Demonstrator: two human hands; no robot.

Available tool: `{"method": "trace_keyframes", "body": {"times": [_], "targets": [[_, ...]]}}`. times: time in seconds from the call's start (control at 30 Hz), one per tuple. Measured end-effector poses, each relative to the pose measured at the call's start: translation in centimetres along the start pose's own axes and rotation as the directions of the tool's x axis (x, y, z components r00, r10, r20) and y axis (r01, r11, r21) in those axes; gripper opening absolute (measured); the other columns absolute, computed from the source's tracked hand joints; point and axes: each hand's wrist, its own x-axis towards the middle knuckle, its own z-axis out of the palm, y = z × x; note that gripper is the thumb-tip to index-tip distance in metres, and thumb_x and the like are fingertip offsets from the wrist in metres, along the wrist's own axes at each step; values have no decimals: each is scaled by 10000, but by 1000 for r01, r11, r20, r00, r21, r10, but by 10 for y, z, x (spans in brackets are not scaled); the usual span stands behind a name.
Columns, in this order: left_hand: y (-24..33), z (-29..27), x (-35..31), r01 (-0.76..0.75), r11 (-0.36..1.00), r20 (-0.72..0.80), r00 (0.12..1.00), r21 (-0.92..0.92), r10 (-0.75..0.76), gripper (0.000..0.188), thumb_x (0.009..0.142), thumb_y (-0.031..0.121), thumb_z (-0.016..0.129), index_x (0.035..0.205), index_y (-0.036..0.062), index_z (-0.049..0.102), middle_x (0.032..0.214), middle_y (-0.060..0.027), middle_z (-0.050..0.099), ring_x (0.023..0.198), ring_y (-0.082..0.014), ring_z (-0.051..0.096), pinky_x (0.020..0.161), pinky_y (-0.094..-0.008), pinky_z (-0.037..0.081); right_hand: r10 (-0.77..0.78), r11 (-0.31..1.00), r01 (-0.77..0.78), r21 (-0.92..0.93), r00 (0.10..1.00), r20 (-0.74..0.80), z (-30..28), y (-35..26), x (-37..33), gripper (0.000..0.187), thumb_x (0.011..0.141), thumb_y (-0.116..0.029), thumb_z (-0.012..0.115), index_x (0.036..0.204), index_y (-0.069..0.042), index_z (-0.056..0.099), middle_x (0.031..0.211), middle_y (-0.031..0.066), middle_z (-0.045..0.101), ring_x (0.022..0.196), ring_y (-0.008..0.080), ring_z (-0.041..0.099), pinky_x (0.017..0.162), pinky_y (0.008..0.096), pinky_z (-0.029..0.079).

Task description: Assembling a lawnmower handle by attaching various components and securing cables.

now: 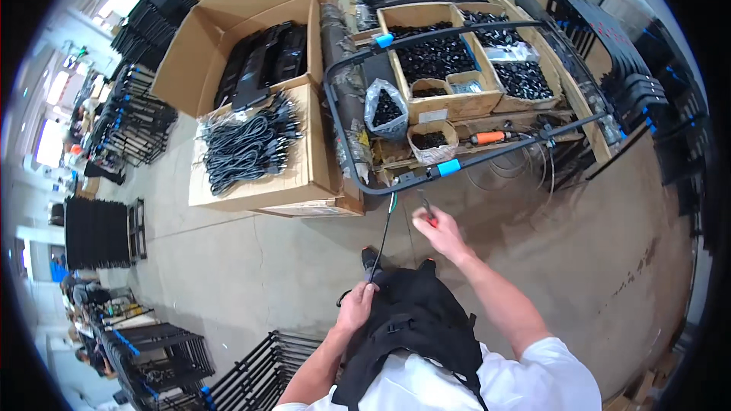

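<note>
A concrete floor [251, 259] is shown beneath stacked black frames, and open cardboard boxes [228, 53] are set at upper left, one topped with coiled black cables [247, 144]. A wooden tray [449, 103] of small black parts is placed beyond, with a clear bag of parts [386, 110] and an orange-handled tool [491, 137] just beside it. A black tubular frame [358, 175] marked with blue tape is propped in front of the tray, its near bar running left to right across the view. From that bar a thin cable [384, 236] is hung, its long axis lying almost vertical in the picture, down toward the person. The lower end is gripped by the left hand [356, 306], whose fingers are closed around it above a black apron. The right hand [440, 232] is raised nearer the bar and lies just to the right of the cable's upper end; it is closed on small red-handled pliers [428, 211] (jaws too small to judge), pointed up toward the frame.
</note>
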Motion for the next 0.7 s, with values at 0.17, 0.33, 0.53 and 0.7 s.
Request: {"method": "trace_keyframes", "body": {"times": [0.17,0.33,0.53,0.7], "targets": [[13,2,-1,1,983,37,999,185,-8,417,1136,415,498,1152,84,751,1062,-215,764,1028,-427,732,927,-484,561,-19,987,-7,-162,987,-158,69,5,52,327,999,-376,717,1128,-76,737,947,157,764,926,350,746,831,452,565],[22,0,-6,6,989,9,1000,145,-8,427,1130,420,495,1133,86,762,1075,-215,771,1064,-428,732,956,-493,563,-47,991,15,-134,971,-233,75,36,53,247,1002,-323,708,1069,-85,716,857,142,718,826,331,703,784,463,552],[44,-27,-8,-40,986,172,985,164,12,404,1113,400,517,1164,90,771,1054,-194,775,1037,-380,739,954,-452,563,-188,978,176,-110,977,-106,64,-1,28,296,1021,-363,682,1036,-67,671,833,148,693,771,360,682,741,440,553],[89,-38,-13,-117,983,208,974,140,86,384,1117,390,514,1142,94,758,1072,-200,772,1055,-403,736,937,-478,566,-189,949,182,-257,982,-5,35,30,38,267,989,-311,694,1044,-50,688,857,147,706,785,315,681,754,452,544]]}}
